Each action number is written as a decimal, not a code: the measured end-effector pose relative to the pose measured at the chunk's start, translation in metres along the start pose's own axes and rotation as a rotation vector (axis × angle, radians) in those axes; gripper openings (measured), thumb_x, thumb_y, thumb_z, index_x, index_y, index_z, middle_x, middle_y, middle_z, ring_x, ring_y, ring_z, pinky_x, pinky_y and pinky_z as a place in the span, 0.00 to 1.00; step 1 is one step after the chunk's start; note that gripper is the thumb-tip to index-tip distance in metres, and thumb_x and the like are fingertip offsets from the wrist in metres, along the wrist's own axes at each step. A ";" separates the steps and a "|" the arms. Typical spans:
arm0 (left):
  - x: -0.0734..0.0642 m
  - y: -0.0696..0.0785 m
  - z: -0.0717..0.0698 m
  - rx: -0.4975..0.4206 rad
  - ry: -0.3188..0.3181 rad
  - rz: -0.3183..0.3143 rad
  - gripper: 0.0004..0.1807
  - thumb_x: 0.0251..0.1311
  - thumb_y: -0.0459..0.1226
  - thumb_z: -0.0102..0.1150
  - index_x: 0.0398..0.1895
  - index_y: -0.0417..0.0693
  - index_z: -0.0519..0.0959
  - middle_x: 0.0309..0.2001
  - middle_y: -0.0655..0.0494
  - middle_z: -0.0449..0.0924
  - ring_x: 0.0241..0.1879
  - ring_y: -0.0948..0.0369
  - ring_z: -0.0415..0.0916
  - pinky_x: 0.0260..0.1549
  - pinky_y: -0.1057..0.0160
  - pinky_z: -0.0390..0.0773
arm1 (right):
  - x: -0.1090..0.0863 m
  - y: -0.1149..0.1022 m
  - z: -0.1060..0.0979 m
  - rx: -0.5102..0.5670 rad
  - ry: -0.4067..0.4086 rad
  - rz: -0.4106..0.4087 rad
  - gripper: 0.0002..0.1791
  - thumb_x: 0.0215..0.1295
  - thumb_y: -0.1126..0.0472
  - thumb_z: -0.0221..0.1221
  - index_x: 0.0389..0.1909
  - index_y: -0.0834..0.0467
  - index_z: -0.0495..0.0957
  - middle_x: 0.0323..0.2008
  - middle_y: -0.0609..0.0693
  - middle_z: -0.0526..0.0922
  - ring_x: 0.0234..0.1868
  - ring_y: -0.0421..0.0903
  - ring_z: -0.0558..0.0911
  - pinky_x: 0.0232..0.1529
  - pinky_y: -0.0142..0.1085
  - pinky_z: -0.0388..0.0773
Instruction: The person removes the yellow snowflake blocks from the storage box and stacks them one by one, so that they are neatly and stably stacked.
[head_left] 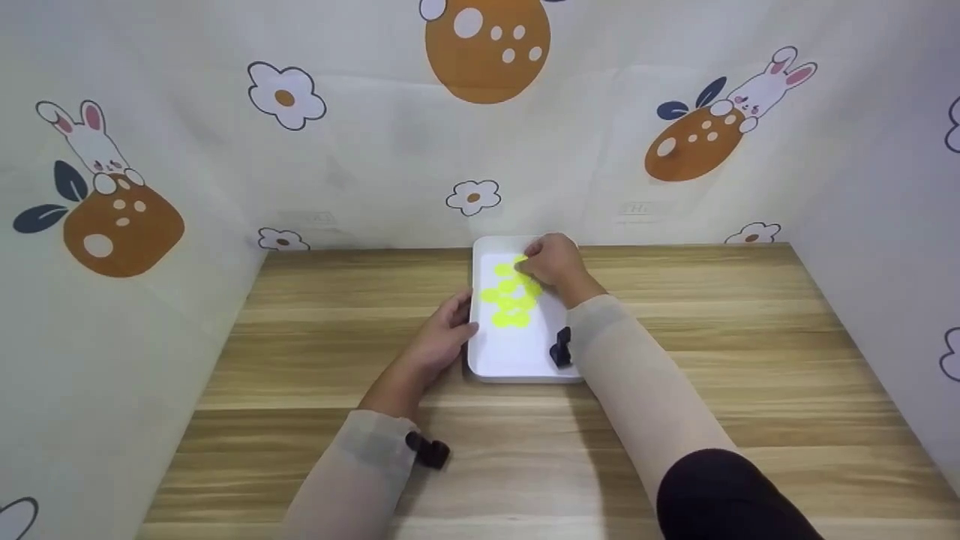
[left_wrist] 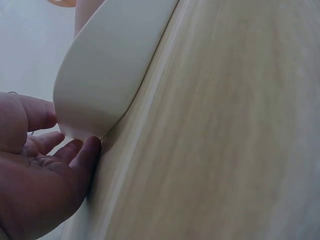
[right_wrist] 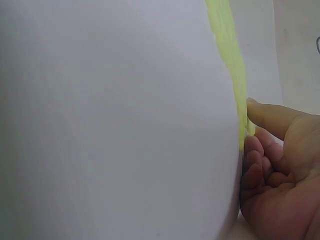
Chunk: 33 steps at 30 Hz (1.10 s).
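Note:
A white rectangular tray with low walls lies on the wooden table. Inside it, several flat, bright yellow round pieces form a cluster, some touching or overlapping. My left hand holds the tray's left wall, thumb at the rim and fingers along the outside. The left wrist view shows its fingertips against the white wall. At the far end of the cluster, my right hand pinches a yellow piece between thumb and fingers, its other fingers curled by the tray floor. That piece's full outline is hidden.
Wood-grain tabletop extends on both sides of the tray. Behind stands a pale cloth backdrop printed with oranges, rabbits and flowers, with more cloth at left and right. A small black device is on the left sleeve, another on the right.

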<state>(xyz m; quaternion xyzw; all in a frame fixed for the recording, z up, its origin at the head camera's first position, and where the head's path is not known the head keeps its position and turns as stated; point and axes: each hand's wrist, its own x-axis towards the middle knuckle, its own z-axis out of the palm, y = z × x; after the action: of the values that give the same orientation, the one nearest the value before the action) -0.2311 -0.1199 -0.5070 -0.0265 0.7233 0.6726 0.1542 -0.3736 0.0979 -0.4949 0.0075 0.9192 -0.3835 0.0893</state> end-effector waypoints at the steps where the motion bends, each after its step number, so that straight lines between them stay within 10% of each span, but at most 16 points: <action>1: 0.000 0.000 0.000 -0.004 -0.002 0.004 0.38 0.77 0.27 0.51 0.87 0.47 0.54 0.87 0.44 0.53 0.87 0.50 0.49 0.85 0.49 0.55 | 0.000 0.000 0.000 0.012 0.002 0.003 0.17 0.63 0.57 0.73 0.50 0.61 0.86 0.52 0.56 0.87 0.52 0.53 0.82 0.61 0.46 0.84; 17: 0.001 0.000 -0.001 0.016 -0.006 -0.027 0.38 0.78 0.31 0.53 0.87 0.52 0.54 0.87 0.48 0.52 0.88 0.53 0.48 0.86 0.50 0.54 | 0.005 0.001 -0.006 0.198 -0.014 0.047 0.12 0.73 0.58 0.65 0.51 0.56 0.89 0.56 0.54 0.87 0.59 0.52 0.81 0.66 0.44 0.81; 33: 0.000 0.000 -0.003 0.011 -0.011 -0.024 0.37 0.78 0.32 0.55 0.86 0.50 0.55 0.87 0.47 0.54 0.88 0.52 0.49 0.86 0.49 0.55 | -0.007 -0.017 -0.039 0.573 -0.072 0.085 0.13 0.76 0.60 0.64 0.55 0.60 0.86 0.47 0.54 0.88 0.45 0.48 0.86 0.46 0.31 0.88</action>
<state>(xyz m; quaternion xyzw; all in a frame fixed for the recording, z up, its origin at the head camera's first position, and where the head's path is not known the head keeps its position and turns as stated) -0.2322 -0.1232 -0.5065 -0.0305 0.7258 0.6668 0.1663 -0.3748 0.1134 -0.4548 0.0573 0.7684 -0.6235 0.1322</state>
